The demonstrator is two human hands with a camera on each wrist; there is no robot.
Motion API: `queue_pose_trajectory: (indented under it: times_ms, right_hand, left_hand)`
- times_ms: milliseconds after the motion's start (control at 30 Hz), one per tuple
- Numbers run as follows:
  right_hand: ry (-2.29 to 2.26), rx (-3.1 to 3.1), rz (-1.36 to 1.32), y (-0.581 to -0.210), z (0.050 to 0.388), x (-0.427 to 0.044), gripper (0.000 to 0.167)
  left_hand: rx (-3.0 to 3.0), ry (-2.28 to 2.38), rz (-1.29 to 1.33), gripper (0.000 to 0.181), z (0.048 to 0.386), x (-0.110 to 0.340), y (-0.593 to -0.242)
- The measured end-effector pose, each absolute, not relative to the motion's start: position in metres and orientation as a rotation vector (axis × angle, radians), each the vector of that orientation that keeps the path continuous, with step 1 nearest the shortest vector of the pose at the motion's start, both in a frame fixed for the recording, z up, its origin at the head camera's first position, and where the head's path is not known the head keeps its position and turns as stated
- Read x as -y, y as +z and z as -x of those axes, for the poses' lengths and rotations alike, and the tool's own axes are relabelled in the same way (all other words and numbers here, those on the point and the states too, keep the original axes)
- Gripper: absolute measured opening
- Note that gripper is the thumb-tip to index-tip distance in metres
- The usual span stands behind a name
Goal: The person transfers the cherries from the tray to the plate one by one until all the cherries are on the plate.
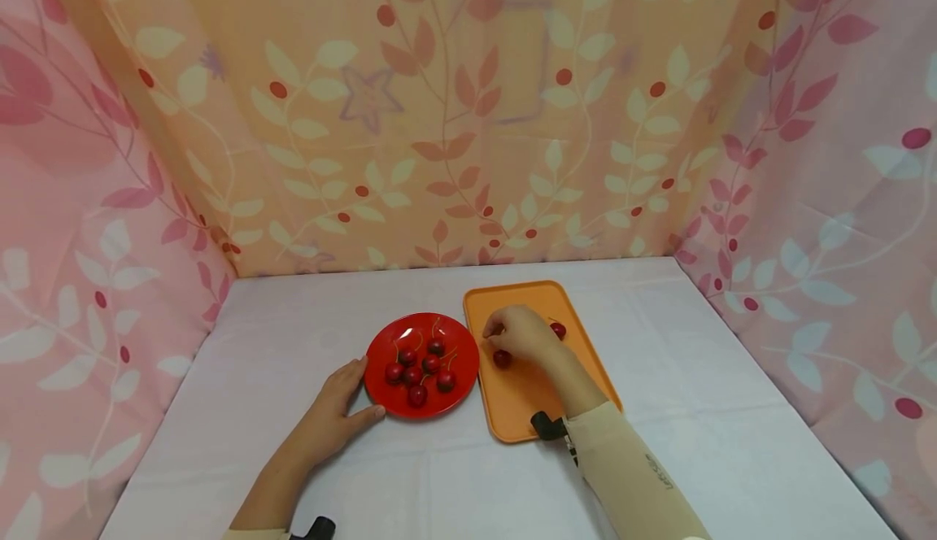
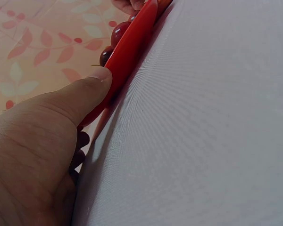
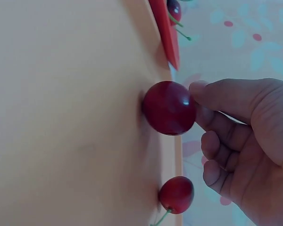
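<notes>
A cherry [image 3: 169,108] partly hides my right hand's [image 3: 254,160] fingertips, while my sleeve [image 1: 633,475] covers the orange tray's [image 1: 516,406] near right corner.

Bears small dark lettering [image 1: 659,471] on the beige right sleeve [image 1: 631,479], at the near right of the scene; looks too blurred to read with certainty.

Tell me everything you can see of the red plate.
The red plate is round, shallow and glossy, plastic-looking, with a raised rim. It sits right way up on the white cloth, left of the orange tray; their edges come so close that I can't tell whether they touch. Dark red cherries, several with visible stems, lie clustered on it. The left hand touches its left rim, thumb at the near-left edge.
</notes>
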State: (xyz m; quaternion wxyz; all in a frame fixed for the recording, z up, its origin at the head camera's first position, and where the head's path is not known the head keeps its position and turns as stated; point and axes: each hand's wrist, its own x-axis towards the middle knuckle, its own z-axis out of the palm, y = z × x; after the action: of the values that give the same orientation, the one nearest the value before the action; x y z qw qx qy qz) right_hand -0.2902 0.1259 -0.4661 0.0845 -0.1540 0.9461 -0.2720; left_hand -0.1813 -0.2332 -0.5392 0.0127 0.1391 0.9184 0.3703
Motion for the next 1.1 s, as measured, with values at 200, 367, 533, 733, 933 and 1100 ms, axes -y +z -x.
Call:
queue_pose_trajectory:
  times_ms: [200, 367, 533, 733, 933, 1100]
  right_hand:
    - [-0.817, -2.861, 0.521, -0.46, 0.284, -0.128, 0.005]
    - [-0.832, -2.892, 0.577, -0.461, 0.278, -0.131, 0.006]
    - [-0.88, -2.946, 0.59, -0.464, 0.27, -0.133, 0.008]
    - [-0.902, -2.997, 0.601, -0.465, 0.265, -0.134, 0.008]
    - [-0.934, -3.01, 0.63, -0.463, 0.264, -0.136, 0.004]
    - [-0.995, -3.012, 0.691, -0.458, 0.26, -0.131, 0.005]
  left_hand:
    - [-2.859, 1.155, -0.433, 0.097, 0.181, 0.234, -0.541]
    - [-2.857, 1.156, -0.425, 0.097, 0.182, 0.234, -0.54]
    - [-2.868, 1.148, -0.433, 0.097, 0.182, 0.234, -0.54]
    - [-2.863, 1.145, -0.442, 0.095, 0.181, 0.234, -0.541]
    - [-2.872, 1.155, -0.45, 0.095, 0.18, 0.234, -0.542]
    - [-2.874, 1.144, -0.433, 0.096, 0.181, 0.233, -0.539]
